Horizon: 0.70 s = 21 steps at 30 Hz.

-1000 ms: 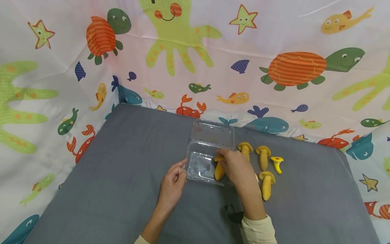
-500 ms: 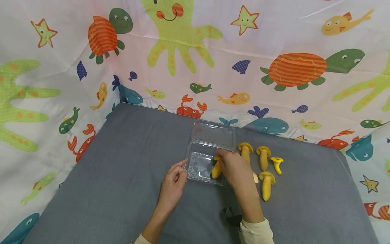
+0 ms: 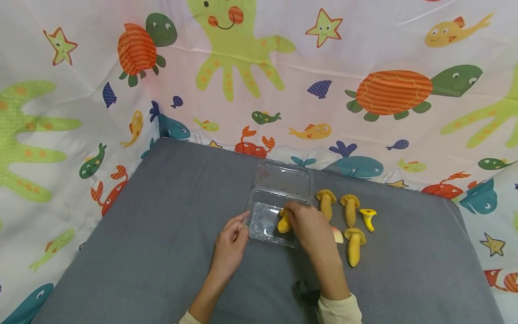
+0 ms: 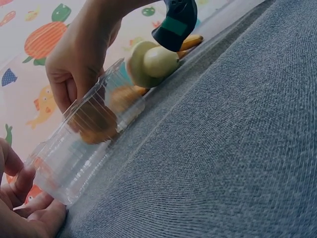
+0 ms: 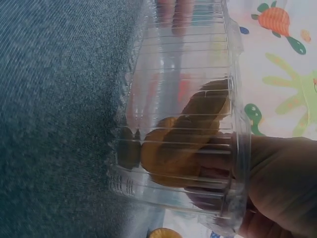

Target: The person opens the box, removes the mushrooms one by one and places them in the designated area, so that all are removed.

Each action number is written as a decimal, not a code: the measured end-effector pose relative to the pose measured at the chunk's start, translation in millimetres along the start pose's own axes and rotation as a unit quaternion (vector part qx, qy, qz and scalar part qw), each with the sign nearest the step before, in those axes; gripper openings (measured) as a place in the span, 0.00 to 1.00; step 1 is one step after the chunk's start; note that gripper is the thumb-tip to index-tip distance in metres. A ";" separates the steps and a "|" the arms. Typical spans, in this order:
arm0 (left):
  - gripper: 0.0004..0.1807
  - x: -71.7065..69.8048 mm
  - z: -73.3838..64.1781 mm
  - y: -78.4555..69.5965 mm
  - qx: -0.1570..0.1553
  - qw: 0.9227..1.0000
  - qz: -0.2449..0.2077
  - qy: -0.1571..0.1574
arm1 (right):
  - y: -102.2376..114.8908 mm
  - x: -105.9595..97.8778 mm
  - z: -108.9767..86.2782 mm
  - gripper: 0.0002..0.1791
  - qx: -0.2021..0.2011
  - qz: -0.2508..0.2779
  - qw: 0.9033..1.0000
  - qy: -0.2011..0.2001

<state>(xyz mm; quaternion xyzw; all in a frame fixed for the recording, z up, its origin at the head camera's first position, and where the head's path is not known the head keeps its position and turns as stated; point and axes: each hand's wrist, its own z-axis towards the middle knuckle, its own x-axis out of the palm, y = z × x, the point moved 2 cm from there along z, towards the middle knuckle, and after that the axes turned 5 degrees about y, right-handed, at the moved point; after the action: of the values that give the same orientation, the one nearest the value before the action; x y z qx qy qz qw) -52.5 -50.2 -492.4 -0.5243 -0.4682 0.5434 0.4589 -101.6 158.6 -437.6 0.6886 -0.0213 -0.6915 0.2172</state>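
In the head view, a clear plastic clamshell box point(image 3: 263, 220) lies with its lid point(image 3: 284, 177) folded back. My left hand point(image 3: 229, 243) pinches the box's left edge between thumb and fingers. Inside the box's right part, my right hand point(image 3: 313, 227) grips a yellow-brown mushroom point(image 3: 284, 225), which is tilted. The mushroom's top is partly covered by the fingers. Through the ribbed wall in the right wrist view, the mushroom point(image 5: 178, 148) shows low in the box, its cap and stem blurred by the plastic. The left wrist view has the right hand point(image 4: 79, 54) reaching over the rim.
Right of the box lie several mushrooms point(image 3: 354, 247), a small bright yellow trumpet-shaped one point(image 3: 368, 219) and a pale piece with a reddish edge point(image 3: 337, 235), partly behind the right forearm. Grey cloth point(image 3: 174, 216) covers the table. A printed curtain point(image 3: 259, 112) hangs along its back and sides.
Within the box, the right hand has shifted slightly left, and the mushroom has moved left and turned with it. More of the pale piece shows. The left hand keeps its hold on the box.
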 end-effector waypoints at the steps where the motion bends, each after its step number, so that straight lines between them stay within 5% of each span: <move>1: 0.18 0.0 0.1 -0.1 0.001 1.000 -0.001 0.000 | 0.0 -0.1 -0.1 0.10 0.002 -0.001 1.000 0.002; 21: 0.18 1.1 -0.9 0.1 0.007 1.000 -0.007 0.000 | 1.9 -0.6 -3.8 0.16 0.005 0.003 0.999 0.049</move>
<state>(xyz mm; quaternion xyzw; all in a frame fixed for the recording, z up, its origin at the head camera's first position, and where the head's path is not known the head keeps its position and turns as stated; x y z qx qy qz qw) -51.7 -49.0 -492.7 -0.5177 -0.4685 0.5435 0.4659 -97.4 158.1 -436.6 0.7223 -0.0161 -0.6565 0.2170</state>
